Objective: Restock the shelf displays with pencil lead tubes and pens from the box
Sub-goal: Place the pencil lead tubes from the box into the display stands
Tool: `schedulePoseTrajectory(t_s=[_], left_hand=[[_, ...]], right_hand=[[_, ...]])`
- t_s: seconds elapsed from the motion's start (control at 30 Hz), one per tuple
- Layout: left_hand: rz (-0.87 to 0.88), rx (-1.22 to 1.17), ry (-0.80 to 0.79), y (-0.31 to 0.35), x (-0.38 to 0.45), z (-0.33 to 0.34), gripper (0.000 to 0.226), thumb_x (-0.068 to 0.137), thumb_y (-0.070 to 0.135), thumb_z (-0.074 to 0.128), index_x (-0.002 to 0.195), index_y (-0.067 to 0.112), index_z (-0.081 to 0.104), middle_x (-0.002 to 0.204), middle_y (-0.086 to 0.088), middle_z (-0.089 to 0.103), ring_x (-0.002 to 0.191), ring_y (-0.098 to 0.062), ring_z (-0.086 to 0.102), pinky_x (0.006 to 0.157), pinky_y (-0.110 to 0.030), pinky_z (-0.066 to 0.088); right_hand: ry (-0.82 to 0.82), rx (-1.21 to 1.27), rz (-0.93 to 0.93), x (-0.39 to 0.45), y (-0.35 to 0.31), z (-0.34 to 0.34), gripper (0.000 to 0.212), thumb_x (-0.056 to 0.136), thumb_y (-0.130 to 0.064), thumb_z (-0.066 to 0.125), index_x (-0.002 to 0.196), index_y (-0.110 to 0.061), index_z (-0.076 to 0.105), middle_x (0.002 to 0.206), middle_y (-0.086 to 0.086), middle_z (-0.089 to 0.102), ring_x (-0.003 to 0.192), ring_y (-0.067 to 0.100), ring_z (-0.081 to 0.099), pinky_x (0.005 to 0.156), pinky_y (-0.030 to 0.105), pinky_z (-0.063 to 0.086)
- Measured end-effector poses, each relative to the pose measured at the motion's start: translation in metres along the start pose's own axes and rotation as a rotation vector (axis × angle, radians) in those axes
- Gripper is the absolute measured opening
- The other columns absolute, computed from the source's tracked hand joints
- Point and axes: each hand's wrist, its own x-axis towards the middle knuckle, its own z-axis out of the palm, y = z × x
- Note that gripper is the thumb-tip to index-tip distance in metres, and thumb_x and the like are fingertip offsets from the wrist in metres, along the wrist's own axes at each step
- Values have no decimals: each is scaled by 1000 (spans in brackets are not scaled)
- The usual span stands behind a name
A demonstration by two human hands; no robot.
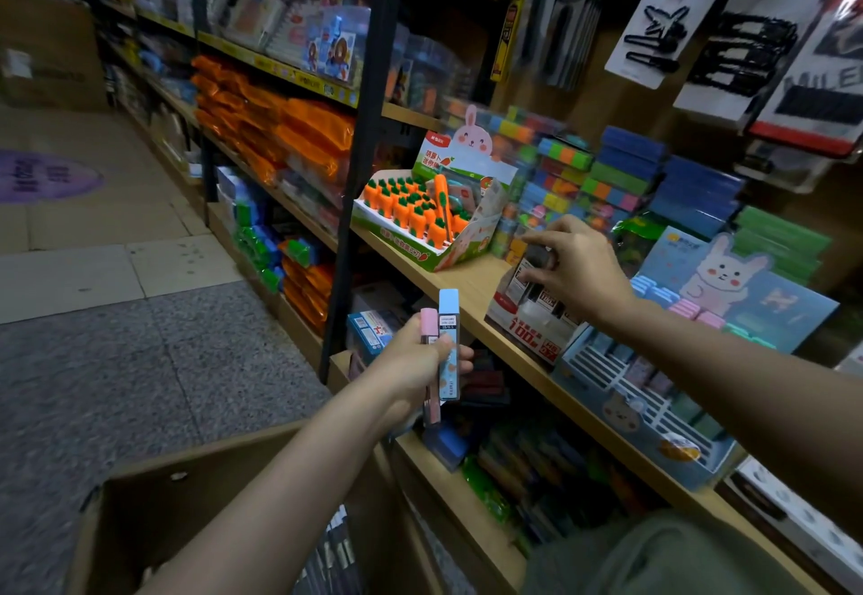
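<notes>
Left hand (422,363): clenched around two lead tubes (441,351) — pink and blue — below the shelf (471,288).
Right hand (576,270): fingers pinching dark tubes in the display box (527,314) on the shelf.
Cardboard box (224,492): contents blurred — unclear.

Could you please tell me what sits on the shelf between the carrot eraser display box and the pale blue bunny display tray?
In the head view, a red-and-white display box of dark lead tubes, with the right hand reaching into it.
</notes>
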Motion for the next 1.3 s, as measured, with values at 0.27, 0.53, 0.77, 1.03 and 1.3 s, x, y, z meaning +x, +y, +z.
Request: schedulePoseTrajectory(t_s=[0.27,0.53,0.77,1.03,1.3], left_hand=[[-26,-25,-39,-4,-2,2,21,104,13,40,118,25,47,98,-5,70,75,-6,70,55,-21,52],[51,-26,-182,-6,-6,5,19,103,12,42,112,22,55,91,-3,72,79,-12,70,79,-34,56],[77,52,-383,-7,-21,27,24,103,12,42,122,15,55,91,-1,73,84,-11,70,67,-23,54],[-21,95,-386,-9,-32,31,23,105,20,37,121,17,52,92,-10,61,79,-19,60,71,-31,55],[-11,85,-232,-20,-21,32,13,104,17,37,116,15,38,85,-6,45,56,-9,40,50,-22,35]], right_hand=[[20,-253,-34,0,6,9,40,80,-33,77,117,-20,68,114,8,51,108,29,49,86,41,34],[79,358,101,-54,-17,-13,29,91,-29,65,120,-28,63,95,-16,60,82,-8,57,72,13,51],[-104,641,286,-97,-37,-23,36,84,-24,75,119,-29,65,91,-1,69,81,8,68,82,33,58],[-40,614,325,-105,-17,-68,27,83,-19,76,106,-30,64,92,-1,70,79,12,72,79,38,60],[157,257,314,-77,45,-120,29,80,-23,80,104,-19,64,93,2,68,78,11,69,69,23,54]])
